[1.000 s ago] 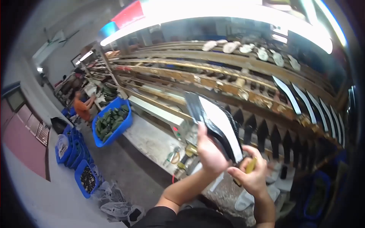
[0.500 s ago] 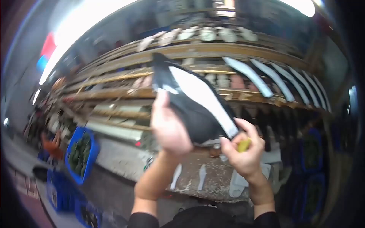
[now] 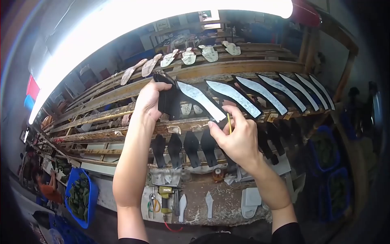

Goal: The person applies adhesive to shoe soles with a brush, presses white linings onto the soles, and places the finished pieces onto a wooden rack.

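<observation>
My left hand is closed on the upper left part of a black, leather-like piece, thumb across its top edge. A white curved strip lies on that piece, tapering to a point at the upper end. Around the strip's lower end, the thumb and index finger of my right hand are pinched. A thin yellow object also sticks out among the right fingers; its kind I cannot make out. To the right, several similar black pieces with white strips lie in a row on the wooden rack.
Pale paper-like patterns line a higher rail. Dark pieces hang below. On the workbench are a power tool, pliers and two white strips. A blue basket stands left; a person is beyond it.
The black piece has moved away from me, up to the rack beside the row. My left hand has shifted to its upper left; my right hand stays near its lower end.
</observation>
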`<control>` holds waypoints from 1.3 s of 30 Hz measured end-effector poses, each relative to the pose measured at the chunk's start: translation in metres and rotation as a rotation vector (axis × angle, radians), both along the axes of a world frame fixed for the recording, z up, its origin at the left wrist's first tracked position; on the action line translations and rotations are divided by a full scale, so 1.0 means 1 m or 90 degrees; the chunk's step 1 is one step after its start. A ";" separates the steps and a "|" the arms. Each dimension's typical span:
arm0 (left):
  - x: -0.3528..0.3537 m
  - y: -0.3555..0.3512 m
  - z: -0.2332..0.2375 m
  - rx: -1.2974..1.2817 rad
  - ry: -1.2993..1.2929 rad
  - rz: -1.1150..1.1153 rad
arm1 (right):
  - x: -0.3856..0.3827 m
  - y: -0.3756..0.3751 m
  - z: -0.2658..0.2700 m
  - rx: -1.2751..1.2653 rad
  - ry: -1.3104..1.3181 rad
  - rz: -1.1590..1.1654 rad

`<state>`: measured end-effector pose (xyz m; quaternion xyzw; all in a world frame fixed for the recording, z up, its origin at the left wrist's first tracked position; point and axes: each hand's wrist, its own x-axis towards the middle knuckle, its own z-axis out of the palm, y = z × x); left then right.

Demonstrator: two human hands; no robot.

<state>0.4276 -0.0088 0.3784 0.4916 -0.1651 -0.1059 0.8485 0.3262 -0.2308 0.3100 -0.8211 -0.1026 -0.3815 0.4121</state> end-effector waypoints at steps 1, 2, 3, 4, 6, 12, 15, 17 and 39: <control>0.002 0.002 0.000 -0.002 -0.006 -0.031 | 0.001 0.000 0.001 -0.002 0.005 -0.007; 0.003 0.004 0.000 -0.004 -0.013 -0.060 | 0.001 0.000 0.003 -0.004 0.010 -0.013; 0.004 0.006 0.000 -0.006 -0.020 -0.087 | 0.001 0.001 0.004 -0.006 0.015 -0.016; 0.005 0.008 0.001 -0.008 -0.026 -0.111 | 0.000 0.004 0.005 -0.008 0.020 -0.016; 0.005 0.013 0.001 -0.007 -0.040 -0.144 | 0.000 0.007 0.006 -0.008 0.055 -0.030; -0.032 0.016 0.005 0.051 -0.091 0.226 | -0.039 -0.005 -0.012 0.215 0.003 0.110; -0.101 0.027 -0.008 -0.209 -0.053 0.249 | -0.068 -0.086 -0.070 0.144 0.190 0.172; -0.152 0.029 -0.034 -0.345 -0.007 0.190 | -0.105 -0.056 -0.105 0.205 0.107 0.251; -0.275 -0.070 -0.138 -0.378 -0.186 0.459 | -0.223 0.013 -0.090 0.199 0.428 0.451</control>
